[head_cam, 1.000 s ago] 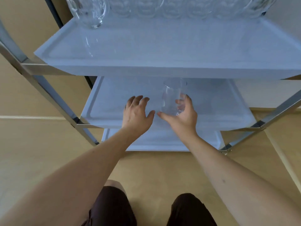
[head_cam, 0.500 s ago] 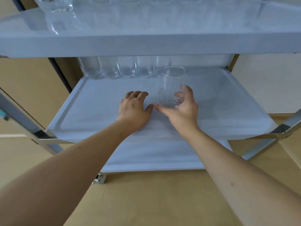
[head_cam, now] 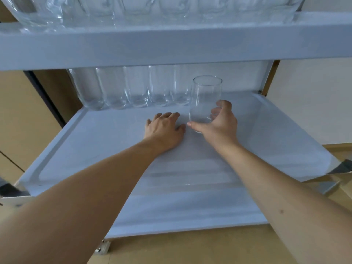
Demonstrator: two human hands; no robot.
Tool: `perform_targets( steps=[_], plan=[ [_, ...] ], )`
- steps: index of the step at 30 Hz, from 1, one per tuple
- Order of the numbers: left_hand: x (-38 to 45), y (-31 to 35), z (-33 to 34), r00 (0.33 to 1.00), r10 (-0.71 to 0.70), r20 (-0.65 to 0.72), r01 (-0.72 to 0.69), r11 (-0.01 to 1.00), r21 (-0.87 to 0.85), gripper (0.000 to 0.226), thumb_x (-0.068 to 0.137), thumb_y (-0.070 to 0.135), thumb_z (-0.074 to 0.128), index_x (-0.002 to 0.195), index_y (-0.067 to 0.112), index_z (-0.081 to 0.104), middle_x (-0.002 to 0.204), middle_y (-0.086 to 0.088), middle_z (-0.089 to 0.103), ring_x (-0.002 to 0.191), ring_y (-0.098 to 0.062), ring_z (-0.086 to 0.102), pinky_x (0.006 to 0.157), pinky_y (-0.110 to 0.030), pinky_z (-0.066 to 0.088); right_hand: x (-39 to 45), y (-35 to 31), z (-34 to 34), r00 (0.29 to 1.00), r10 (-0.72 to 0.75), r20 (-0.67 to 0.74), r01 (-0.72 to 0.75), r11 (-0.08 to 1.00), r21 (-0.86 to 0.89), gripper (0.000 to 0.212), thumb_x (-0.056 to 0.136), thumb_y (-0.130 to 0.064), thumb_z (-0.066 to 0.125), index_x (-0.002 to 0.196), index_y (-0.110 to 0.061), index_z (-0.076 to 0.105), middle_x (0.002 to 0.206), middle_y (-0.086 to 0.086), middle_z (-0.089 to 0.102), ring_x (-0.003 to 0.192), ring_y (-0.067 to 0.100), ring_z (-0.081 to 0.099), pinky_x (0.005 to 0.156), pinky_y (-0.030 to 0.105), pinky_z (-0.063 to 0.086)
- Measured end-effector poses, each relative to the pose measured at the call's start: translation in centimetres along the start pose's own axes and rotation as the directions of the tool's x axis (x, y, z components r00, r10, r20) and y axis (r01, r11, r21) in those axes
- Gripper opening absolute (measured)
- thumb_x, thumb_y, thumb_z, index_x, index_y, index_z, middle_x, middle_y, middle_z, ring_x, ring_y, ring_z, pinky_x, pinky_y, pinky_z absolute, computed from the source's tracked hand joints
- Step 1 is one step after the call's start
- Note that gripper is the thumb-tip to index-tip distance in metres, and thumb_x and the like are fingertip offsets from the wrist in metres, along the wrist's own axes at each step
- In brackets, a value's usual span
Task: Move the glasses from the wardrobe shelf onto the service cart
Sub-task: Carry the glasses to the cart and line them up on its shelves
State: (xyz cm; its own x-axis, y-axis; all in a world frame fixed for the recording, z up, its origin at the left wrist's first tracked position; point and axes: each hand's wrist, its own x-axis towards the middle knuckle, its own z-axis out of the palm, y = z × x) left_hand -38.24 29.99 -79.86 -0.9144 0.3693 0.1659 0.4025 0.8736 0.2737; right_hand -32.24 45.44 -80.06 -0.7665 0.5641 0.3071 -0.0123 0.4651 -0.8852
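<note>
A clear drinking glass [head_cam: 206, 98] stands upright over the middle tray [head_cam: 76, 149] of the white service cart, with my right hand [head_cam: 219, 124] curled round its lower part. My left hand [head_cam: 163, 128] lies flat, fingers straight, on the tray just left of the glass. Several more glasses [head_cam: 133, 88] stand in a row along the back of this tray, to the left of the held one. Another row of glasses [head_cam: 152, 10] fills the top tray [head_cam: 171, 48]. Whether the held glass's base touches the tray is hidden by my hand.
The top tray's front edge hangs low over the middle tray, leaving a narrow gap above the glasses. A bottom tray [head_cam: 181, 216] shows below. Metal frame posts [head_cam: 341, 166] stand at the cart's sides. Tan floor [head_cam: 190, 250] lies in front.
My view has dropped and moved closer to the middle tray. Both hands have reached farther back over it, carrying the glass toward the back row.
</note>
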Motion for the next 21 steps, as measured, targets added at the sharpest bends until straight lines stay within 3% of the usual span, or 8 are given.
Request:
perform_targets(
  steps=[6,11,16,21],
  plan=[
    [1.1,0.1,0.9,1.0,0.021,0.006,-0.021,0.999,0.038,0.038,0.097,0.047,0.036,0.125,0.031,0.057,0.133,0.004,0.056,0.127,-0.026,0.046,0.104,-0.046,0.031,3.2,1.0,0.1,1.0,0.008,-0.019,-0.008,1.0,-0.018,0.1,0.054,-0.041,0.099,0.132,-0.017,0.041,0.124,0.001,0.059,0.099,0.013,0.058,0.083,0.023,0.044],
    [0.6,-0.2,1.3,0.998,0.039,-0.048,-0.038,0.999,0.032,0.035,0.097,0.046,0.037,0.119,0.031,0.059,0.127,0.005,0.058,0.125,-0.025,0.047,0.103,-0.045,0.031,6.5,1.2,0.8,0.999,0.002,-0.032,-0.004,0.997,-0.078,0.098,0.058,-0.037,0.098,0.136,-0.014,0.043,0.128,0.009,0.056,0.115,0.026,0.058,0.099,0.038,0.048],
    [0.5,-0.1,1.6,0.996,0.053,-0.074,-0.05,0.998,0.039,0.035,0.097,0.046,0.036,0.118,0.03,0.059,0.127,0.005,0.058,0.124,-0.025,0.047,0.103,-0.045,0.033,9.2,1.7,2.1,0.996,-0.01,-0.084,0.004,0.997,-0.071,0.091,0.061,-0.033,0.096,0.134,-0.015,0.045,0.106,-0.003,0.057,0.107,0.023,0.061,0.084,0.025,0.043],
    [1.0,-0.1,1.6,0.995,0.057,-0.081,-0.054,0.998,0.039,0.033,0.097,0.046,0.036,0.112,0.028,0.059,0.123,0.003,0.059,0.122,-0.026,0.048,0.103,-0.045,0.034,11.1,1.9,2.7,0.998,-0.005,-0.064,0.0,0.998,-0.071,0.092,0.064,-0.032,0.095,0.137,-0.011,0.043,0.115,0.002,0.055,0.112,0.023,0.059,0.089,0.025,0.044]
  ],
)
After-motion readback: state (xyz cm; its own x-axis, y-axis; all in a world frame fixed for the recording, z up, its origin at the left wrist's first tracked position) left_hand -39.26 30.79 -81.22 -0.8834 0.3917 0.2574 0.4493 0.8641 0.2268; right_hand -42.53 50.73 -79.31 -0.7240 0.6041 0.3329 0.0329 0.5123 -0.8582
